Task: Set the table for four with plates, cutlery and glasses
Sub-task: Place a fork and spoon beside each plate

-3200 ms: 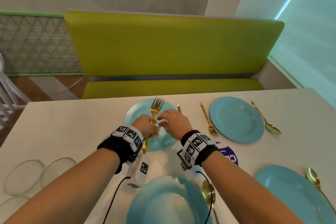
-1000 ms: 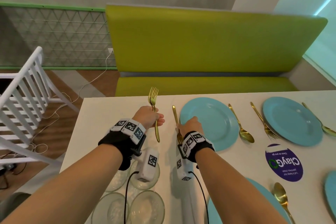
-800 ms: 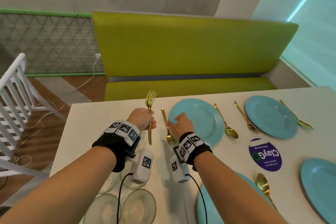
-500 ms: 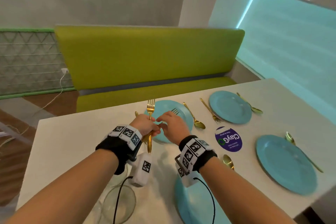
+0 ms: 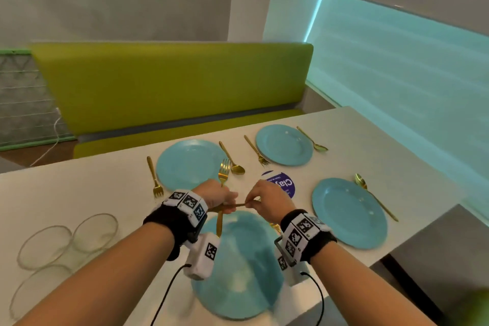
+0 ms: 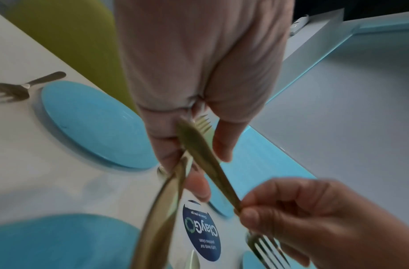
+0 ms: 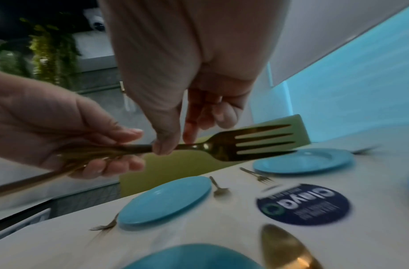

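My left hand grips two gold forks above the near blue plate. One fork stands upright, tines up. The second fork lies sideways; my right hand pinches its neck between thumb and finger while its handle is still in the left hand. In the left wrist view that second fork points its tines down past the right hand. Three more blue plates lie at far left, far right and right.
A fork lies left of the far-left plate, a spoon to its right. Another fork and spoon flank the far-right plate; a spoon lies beside the right plate. Clear glasses stand at left. A purple sticker marks the table's middle.
Both hands have drawn back from the far-left plate to above the near plate. The right hand, which met the left hand half a second ago, now pinches one fork and draws it sideways.
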Demonstrator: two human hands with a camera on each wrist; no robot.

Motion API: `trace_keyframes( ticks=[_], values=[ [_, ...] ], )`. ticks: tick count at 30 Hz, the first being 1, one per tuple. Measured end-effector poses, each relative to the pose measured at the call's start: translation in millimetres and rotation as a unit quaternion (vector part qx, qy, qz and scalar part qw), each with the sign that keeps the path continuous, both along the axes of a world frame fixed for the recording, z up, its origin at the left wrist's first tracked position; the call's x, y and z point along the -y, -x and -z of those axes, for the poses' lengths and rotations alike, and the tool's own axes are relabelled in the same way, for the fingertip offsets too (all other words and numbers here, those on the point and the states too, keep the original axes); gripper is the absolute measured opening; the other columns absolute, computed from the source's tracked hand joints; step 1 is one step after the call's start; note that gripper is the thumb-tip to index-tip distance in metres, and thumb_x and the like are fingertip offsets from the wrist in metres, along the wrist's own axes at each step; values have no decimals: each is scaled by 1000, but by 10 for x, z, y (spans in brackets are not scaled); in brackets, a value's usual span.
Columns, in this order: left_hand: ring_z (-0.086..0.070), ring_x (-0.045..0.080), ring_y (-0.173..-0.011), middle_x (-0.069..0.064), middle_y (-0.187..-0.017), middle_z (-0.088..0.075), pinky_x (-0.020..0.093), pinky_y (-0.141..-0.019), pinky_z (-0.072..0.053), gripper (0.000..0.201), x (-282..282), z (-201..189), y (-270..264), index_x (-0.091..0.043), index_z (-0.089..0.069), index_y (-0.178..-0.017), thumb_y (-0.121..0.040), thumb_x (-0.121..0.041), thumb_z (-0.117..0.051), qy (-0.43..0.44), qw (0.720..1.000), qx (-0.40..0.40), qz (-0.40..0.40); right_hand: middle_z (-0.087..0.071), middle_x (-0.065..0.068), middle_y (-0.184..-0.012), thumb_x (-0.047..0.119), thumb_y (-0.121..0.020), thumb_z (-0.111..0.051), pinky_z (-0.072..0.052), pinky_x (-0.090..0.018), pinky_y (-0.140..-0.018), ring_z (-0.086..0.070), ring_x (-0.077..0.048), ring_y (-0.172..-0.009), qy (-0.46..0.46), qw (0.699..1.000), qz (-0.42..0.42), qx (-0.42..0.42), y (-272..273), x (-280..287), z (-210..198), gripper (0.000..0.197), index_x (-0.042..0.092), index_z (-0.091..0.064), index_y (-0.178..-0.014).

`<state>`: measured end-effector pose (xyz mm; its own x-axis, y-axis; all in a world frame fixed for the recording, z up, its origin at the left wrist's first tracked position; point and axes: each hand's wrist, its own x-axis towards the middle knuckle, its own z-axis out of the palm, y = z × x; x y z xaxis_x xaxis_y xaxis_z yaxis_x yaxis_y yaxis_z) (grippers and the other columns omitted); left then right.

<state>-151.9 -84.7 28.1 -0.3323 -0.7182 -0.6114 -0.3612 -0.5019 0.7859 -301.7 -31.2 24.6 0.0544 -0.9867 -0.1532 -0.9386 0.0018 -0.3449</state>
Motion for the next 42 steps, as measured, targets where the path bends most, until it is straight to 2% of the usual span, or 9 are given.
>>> trace_keyframes(
  ticks=[5,9,11,15,20,28,32,36,42],
  values=[
    [-58,20,-51,13,-69,-52,18,-36,-48,22,-159,79,345,0,-44,-76,-98,-1,-39,0,996,0,-84,-70,-4,-107,22,-88,-61,-45,-28,-90,-62,-21,-103,-44,982,176,57,788,-269,260,18,15,-74,-100],
    [-54,23,-58,15,-71,-52,19,-36,-48,11,-297,122,538,3,-42,-90,-97,4,-34,-11,993,3,-114,-70,-7,-98,21,-87,-63,-52,-32,-89,-62,-20,-90,-87,950,286,85,1198,-450,554,17,10,-73,-97],
    [-53,23,-59,18,-76,-53,24,-42,-50,13,-364,134,606,4,-45,-91,-97,5,-34,-16,993,5,-121,-70,-8,-103,20,-88,-60,-52,-32,-92,-64,-24,-99,-111,944,304,70,1307,-519,700,20,9,-72,-100],
    [-53,22,-62,17,-76,-52,27,-58,-47,32,-477,183,718,10,-40,-127,-95,10,-35,-16,993,19,-118,-70,-10,-109,19,-91,-54,-51,-34,-95,-64,-27,-104,-142,941,305,41,1401,-610,863,26,7,-71,-105],
    [-54,21,-64,16,-77,-52,25,-60,-48,35,-561,160,792,8,-39,-130,-95,10,-37,-17,994,33,-107,-67,-10,-117,19,-94,-47,-49,-33,-98,-61,-26,-111,-169,943,285,-3,1410,-630,908,30,6,-67,-112],
    [-59,23,-76,22,-104,-55,26,-68,-52,35,-554,179,814,6,-41,-129,-95,8,-40,-6,994,48,-96,-64,-12,-116,12,-92,-44,-52,-34,-91,-62,-28,-108,-162,962,185,-117,1372,-583,818,30,7,-65,-113],
    [-60,26,-87,21,-105,-57,28,-71,-53,35,-538,181,792,5,-42,-129,-94,6,-43,0,994,52,-101,-51,-12,-126,9,-98,-38,-49,-34,-90,-59,-28,-111,-119,952,20,-281,1184,-507,586,31,5,-56,-123],
    [-60,27,-89,23,-109,-58,29,-74,-53,35,-469,205,665,5,-43,-129,-94,7,-42,9,992,44,-122,-56,-14,-117,10,-97,-47,-50,-31,-81,-63,-28,-103,-116,916,-136,-359,1036,-251,402,28,1,-57,-121],
    [-58,19,-68,15,-86,-57,24,-63,-52,33,-512,258,642,3,-43,-124,-92,9,-42,6,992,42,-119,-63,-16,-116,10,-98,-44,-50,-34,-90,-62,-30,-106,-176,901,-188,-348,1044,-213,375,29,-3,-55,-121]
  ],
)
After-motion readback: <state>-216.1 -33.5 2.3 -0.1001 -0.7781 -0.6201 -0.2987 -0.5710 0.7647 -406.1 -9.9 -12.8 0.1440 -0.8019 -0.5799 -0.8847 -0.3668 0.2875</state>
